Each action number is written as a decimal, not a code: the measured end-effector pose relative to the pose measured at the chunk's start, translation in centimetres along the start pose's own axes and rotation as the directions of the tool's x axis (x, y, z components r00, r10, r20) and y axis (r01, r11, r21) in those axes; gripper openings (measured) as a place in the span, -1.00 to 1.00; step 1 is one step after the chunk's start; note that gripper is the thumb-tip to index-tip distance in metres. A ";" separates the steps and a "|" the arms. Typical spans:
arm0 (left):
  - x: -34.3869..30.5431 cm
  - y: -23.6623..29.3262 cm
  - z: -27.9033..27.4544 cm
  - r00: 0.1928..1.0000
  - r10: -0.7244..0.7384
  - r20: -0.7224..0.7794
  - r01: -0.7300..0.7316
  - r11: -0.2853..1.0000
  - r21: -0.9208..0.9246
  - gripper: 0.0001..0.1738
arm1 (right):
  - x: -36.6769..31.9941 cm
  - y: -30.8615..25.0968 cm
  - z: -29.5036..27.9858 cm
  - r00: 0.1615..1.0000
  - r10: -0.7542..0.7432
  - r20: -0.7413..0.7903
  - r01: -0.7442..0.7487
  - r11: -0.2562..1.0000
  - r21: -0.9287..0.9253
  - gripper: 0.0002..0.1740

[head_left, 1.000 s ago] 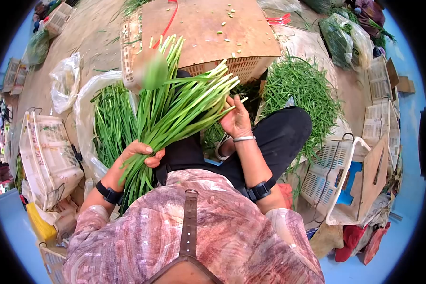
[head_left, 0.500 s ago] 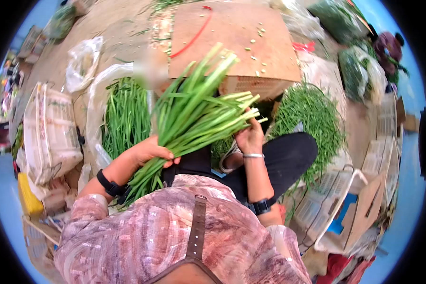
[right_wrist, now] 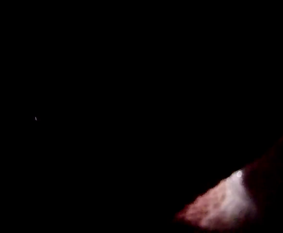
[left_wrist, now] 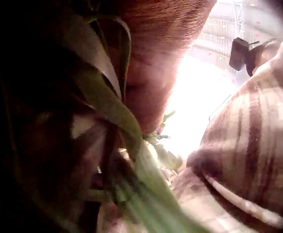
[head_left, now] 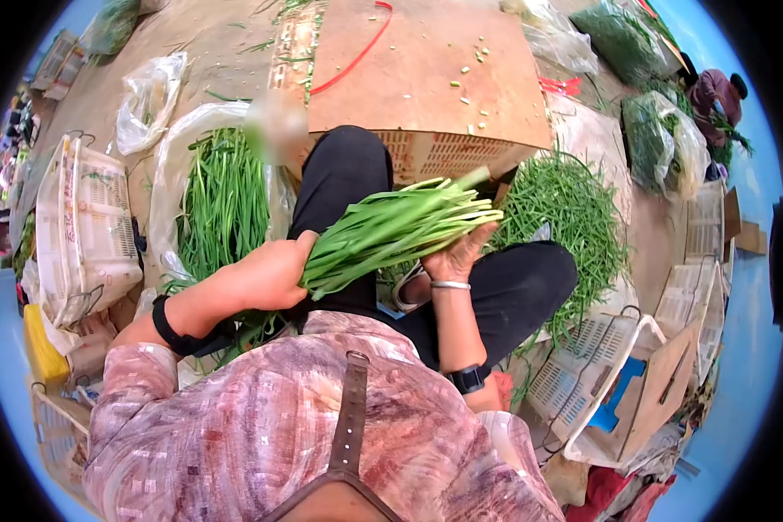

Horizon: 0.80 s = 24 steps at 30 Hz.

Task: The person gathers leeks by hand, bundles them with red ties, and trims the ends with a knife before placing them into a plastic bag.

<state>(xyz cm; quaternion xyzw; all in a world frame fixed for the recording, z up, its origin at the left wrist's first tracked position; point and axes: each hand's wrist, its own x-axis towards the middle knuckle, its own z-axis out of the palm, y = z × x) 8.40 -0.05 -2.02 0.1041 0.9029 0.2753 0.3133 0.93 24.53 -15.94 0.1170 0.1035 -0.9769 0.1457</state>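
In the head view a thick bunch of garlic chives (head_left: 391, 230) lies slantwise over the lap, pale cut ends to the right. My left hand (head_left: 274, 270) grips its leafy end, back of the hand up. Against the pale ends, from below, rests my right hand (head_left: 452, 261), palm up, part of its fingers hidden behind the stalks. Blurred leaf blades (left_wrist: 156, 194) hang close to the left wrist camera. The right wrist view is almost black, with only a small patch of skin (right_wrist: 209, 208).
A plastic bag (head_left: 167, 209) full of more chives (head_left: 226, 191) stands left of the knee. Loose cut greens (head_left: 565, 230) are heaped on the right. A board-topped crate (head_left: 435, 74) sits ahead; plastic crates (head_left: 96, 226) flank both sides. Another person (head_left: 718, 104) is at the far right.
The bunch, fanned out and pointing upward before, has come together and dropped flatter over the lap. My left hand has rolled back-up; the right stays by the pale ends.
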 end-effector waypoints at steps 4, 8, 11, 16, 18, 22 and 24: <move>-0.4 0.0 1.3 1.000 -0.023 -0.022 0.025 0.991 0.131 -0.53 | 0.0 0.3 1.7 0.976 0.060 0.210 -0.055 0.998 -0.028 -0.05; -0.6 0.1 1.4 0.998 -0.055 0.044 0.050 0.992 0.118 -0.53 | 0.0 -0.5 1.7 0.976 0.059 0.210 -0.036 0.993 -0.113 -0.15; -0.6 -0.9 1.4 0.993 -0.009 0.121 0.009 1.000 -0.003 -0.55 | 0.9 -0.5 1.1 0.966 0.073 0.250 -0.048 0.993 -0.106 -0.17; 0.7 -2.7 1.4 0.971 0.153 0.183 -0.110 0.968 -0.225 -0.50 | 3.3 -0.5 3.0 0.944 0.030 0.330 -0.014 0.999 -0.050 -0.38; 1.1 -3.4 1.5 0.966 0.179 0.188 -0.134 0.964 -0.230 -0.47 | 3.7 -0.5 3.2 0.934 0.040 0.355 -0.030 0.999 -0.034 -0.37; 0.7 -2.0 0.2 0.927 0.275 0.256 -0.133 0.878 -0.459 -0.40 | 4.5 -0.5 3.0 0.902 0.015 0.432 -0.045 0.997 0.059 -0.32; 1.0 -1.3 -0.7 0.863 0.144 0.485 0.126 0.867 -0.483 -0.38 | 4.6 -0.2 3.0 0.898 0.025 0.438 -0.053 0.997 0.052 -0.32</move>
